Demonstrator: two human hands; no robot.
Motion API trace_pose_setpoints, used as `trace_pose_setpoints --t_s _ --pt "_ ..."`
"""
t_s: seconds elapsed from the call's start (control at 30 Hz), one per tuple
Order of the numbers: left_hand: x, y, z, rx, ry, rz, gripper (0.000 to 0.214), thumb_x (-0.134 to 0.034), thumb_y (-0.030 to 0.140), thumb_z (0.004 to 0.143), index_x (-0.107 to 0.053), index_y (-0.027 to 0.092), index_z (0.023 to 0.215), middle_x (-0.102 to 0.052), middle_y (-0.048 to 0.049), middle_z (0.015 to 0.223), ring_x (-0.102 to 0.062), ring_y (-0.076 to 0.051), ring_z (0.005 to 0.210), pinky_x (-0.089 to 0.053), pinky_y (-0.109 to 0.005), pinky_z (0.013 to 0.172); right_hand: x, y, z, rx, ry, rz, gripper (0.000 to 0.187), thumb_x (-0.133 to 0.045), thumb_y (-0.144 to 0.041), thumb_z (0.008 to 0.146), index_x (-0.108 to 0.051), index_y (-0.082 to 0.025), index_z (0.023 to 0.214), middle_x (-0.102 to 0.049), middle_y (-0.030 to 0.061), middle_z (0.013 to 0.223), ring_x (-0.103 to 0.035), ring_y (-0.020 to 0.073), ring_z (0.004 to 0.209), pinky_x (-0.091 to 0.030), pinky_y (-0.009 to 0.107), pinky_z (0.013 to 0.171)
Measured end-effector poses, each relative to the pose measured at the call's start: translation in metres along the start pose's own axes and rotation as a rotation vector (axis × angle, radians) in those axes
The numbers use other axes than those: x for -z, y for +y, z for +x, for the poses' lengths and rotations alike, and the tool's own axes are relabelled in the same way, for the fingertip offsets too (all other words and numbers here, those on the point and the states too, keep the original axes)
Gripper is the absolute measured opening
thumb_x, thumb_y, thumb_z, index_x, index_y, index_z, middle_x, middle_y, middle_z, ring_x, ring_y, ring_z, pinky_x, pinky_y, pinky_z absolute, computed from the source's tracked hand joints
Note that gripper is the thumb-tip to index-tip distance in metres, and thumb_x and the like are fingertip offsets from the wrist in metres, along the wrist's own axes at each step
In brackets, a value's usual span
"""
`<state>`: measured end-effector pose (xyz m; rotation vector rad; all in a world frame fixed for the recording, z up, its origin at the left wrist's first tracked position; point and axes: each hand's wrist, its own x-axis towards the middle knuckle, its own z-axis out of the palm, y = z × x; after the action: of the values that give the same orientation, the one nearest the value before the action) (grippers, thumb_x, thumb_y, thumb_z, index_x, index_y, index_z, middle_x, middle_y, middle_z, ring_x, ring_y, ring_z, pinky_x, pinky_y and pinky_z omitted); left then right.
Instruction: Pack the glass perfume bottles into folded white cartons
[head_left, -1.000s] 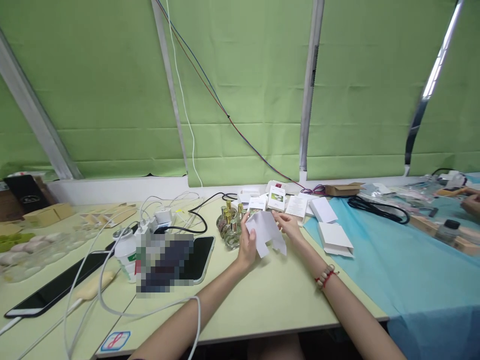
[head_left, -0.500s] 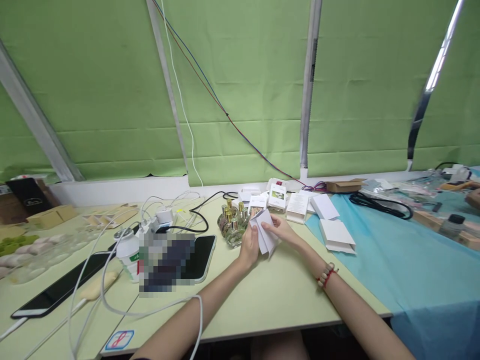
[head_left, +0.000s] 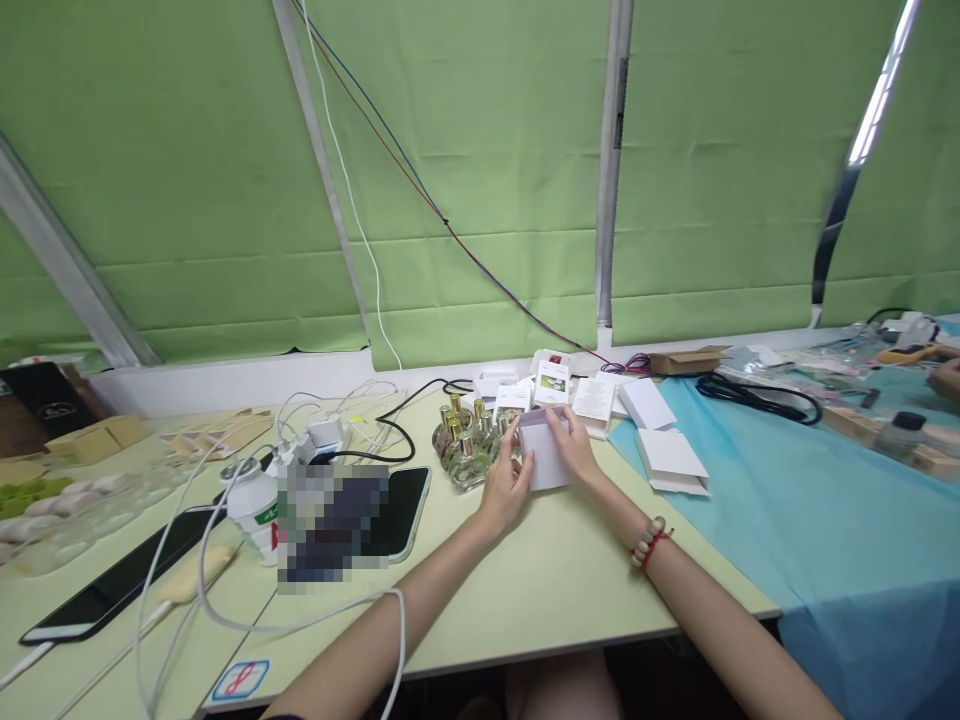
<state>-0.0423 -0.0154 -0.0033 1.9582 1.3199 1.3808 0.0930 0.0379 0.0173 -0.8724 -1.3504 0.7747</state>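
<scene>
Both hands hold a small white cardboard box [head_left: 545, 458] above the pale yellow table. My left hand [head_left: 508, 487] is closed on its left side, thumb on the near face. On the right side, my right hand [head_left: 576, 450] grips the upper edge with its fingers. Just left of the box stand several glass perfume bottles [head_left: 469, 465] with gold caps. Behind the hands lie printed white boxes [head_left: 553, 383]. Two plain white boxes, one a flat carton [head_left: 673, 461], rest to the right.
On the left are a phone [head_left: 409, 510], a white can [head_left: 253, 508], a tablet [head_left: 127, 570] and looping white cables. A black cable coil [head_left: 757, 395] lies on the blue sheet [head_left: 757, 520]. Another person's hand [head_left: 946, 378] shows at the far right edge.
The white box in my hands was folded and tilted; now it is squared and its broad face is turned toward me. My fingers have moved to its sides and upper edge.
</scene>
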Motion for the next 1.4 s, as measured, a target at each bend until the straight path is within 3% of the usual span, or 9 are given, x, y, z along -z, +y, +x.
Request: trace_pose_setpoints --t_s 0.1,0.23,0.47,0.67,0.77,0.93,1.23,1.4 --pt "-0.001 -0.002 0.000 -0.027 -0.015 0.024 0.061 -0.037 0.042 0.093 -0.012 0.025 0.145 -0.058 -0.0102 0.116 -0.053 -0.008 0.055 -0.042 -0.022 0.050 0.001 -0.003 0.000 0.078 0.031 -0.051 0.038 -0.046 -0.054 0.082 -0.059 -0.020 0.094 -0.065 0.0050 0.099 -0.058 0.0211 0.088 -0.044 0.033 0.079" --pt "-0.002 -0.005 0.001 -0.011 0.009 0.058 0.059 -0.036 0.045 0.093 -0.015 0.027 0.145 -0.057 -0.0109 0.121 -0.056 -0.010 0.059 -0.043 -0.024 0.053 0.001 -0.006 0.001 0.094 0.003 0.020 0.037 -0.043 -0.052 0.083 -0.060 -0.019 0.089 -0.066 0.0054 0.095 -0.058 0.0209 0.087 -0.043 0.032 0.078" --pt "-0.002 -0.011 0.004 0.024 0.037 0.152 0.059 -0.037 0.046 0.092 -0.022 0.027 0.145 -0.057 -0.0111 0.123 -0.060 -0.015 0.067 -0.046 -0.029 0.068 0.000 -0.003 0.003 -0.017 -0.035 0.145 0.025 -0.047 -0.038 0.071 -0.064 -0.020 0.076 -0.067 0.0040 0.087 -0.058 0.0206 0.078 -0.044 0.031 0.072" --pt "-0.001 -0.007 0.004 0.016 0.000 0.109 0.049 -0.036 0.047 0.092 -0.040 0.027 0.136 -0.061 -0.0076 0.118 -0.058 -0.016 0.071 -0.046 -0.029 0.070 -0.003 -0.001 0.000 -0.009 -0.076 0.115 0.022 -0.043 -0.036 0.067 -0.059 -0.021 0.066 -0.065 0.0036 0.078 -0.055 0.0198 0.074 -0.043 0.031 0.071" --pt "0.000 -0.002 0.004 0.001 0.064 0.005 0.043 -0.037 0.048 0.091 -0.049 0.024 0.124 -0.061 -0.0069 0.116 -0.058 -0.015 0.074 -0.046 -0.027 0.068 -0.007 0.001 -0.001 -0.088 -0.098 0.196 0.022 -0.046 -0.036 0.066 -0.060 -0.021 0.075 -0.065 0.0023 0.079 -0.056 0.0194 0.074 -0.044 0.030 0.069" --pt "0.003 0.006 0.004 -0.005 0.140 -0.071 0.037 -0.035 0.045 0.092 -0.057 0.020 0.105 -0.065 -0.0061 0.103 -0.059 -0.016 0.079 -0.045 -0.025 0.066 -0.009 0.001 -0.004 -0.353 -0.230 0.363 0.026 -0.059 -0.035 0.063 -0.064 -0.022 0.085 -0.066 -0.0001 0.076 -0.057 0.0169 0.068 -0.043 0.027 0.062" --pt "0.003 0.001 0.005 -0.036 0.127 -0.073 0.034 -0.034 0.042 0.092 -0.056 0.019 0.101 -0.065 -0.0044 0.099 -0.058 -0.016 0.082 -0.044 -0.026 0.072 -0.007 -0.001 -0.002 -0.510 -0.284 0.516 0.030 -0.072 -0.029 0.056 -0.068 -0.020 0.084 -0.068 -0.0001 0.075 -0.059 0.0149 0.067 -0.045 0.026 0.062" --pt "0.003 -0.002 0.006 -0.043 0.139 -0.082 0.035 -0.032 0.042 0.093 -0.057 0.020 0.104 -0.066 -0.0044 0.103 -0.059 -0.016 0.085 -0.044 -0.027 0.075 -0.008 0.003 -0.004 -0.483 -0.294 0.486 0.039 -0.073 -0.041 0.060 -0.064 -0.021 0.093 -0.067 0.0013 0.082 -0.058 0.0149 0.068 -0.045 0.027 0.062"
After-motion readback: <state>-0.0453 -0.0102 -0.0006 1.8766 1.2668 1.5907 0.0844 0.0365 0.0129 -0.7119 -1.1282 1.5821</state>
